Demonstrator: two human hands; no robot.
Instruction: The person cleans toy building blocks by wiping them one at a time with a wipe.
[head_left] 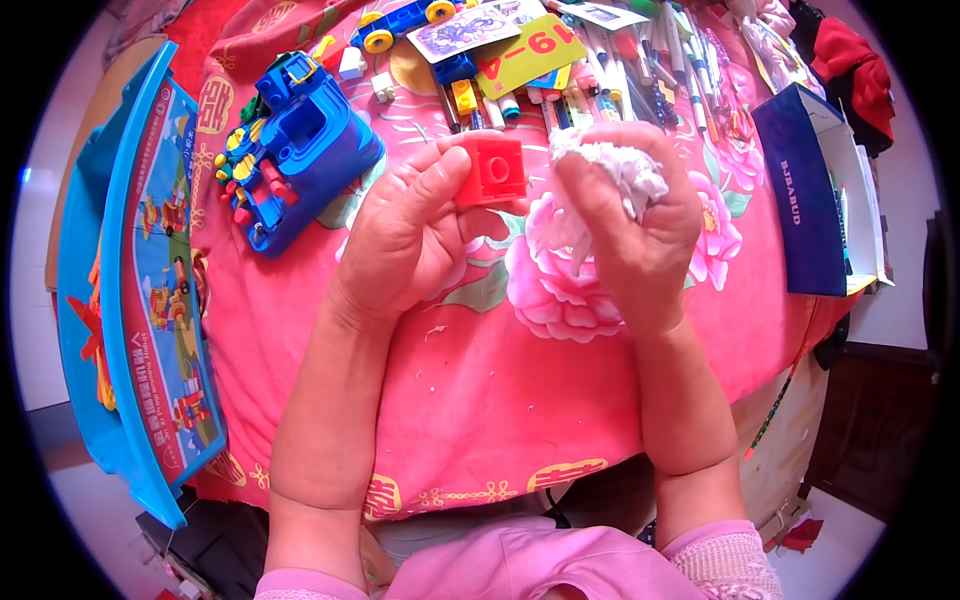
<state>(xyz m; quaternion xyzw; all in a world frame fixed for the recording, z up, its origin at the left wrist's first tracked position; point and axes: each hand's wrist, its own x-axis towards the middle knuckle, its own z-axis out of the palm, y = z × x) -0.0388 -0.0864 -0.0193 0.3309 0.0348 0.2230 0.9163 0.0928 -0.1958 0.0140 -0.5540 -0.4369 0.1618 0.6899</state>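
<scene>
Between the thumb and fingers of my left hand (408, 225) is a red toy block (493, 170), its hollow side with a round ring facing me. My right hand (640, 215) is closed around a crumpled white tissue (625, 172), a short way to the right of the block. The two hands are apart, both raised over the pink flowered cloth (510, 400). Small white crumbs lie on the cloth below them.
A blue toy piece with colourful parts (315, 140) is at the upper left, beside a blue tray (125, 280). Many pens (690, 70), cards (530, 55) and small blocks (463, 97) lie beyond my hands. A dark blue box (800, 190) stands at the right.
</scene>
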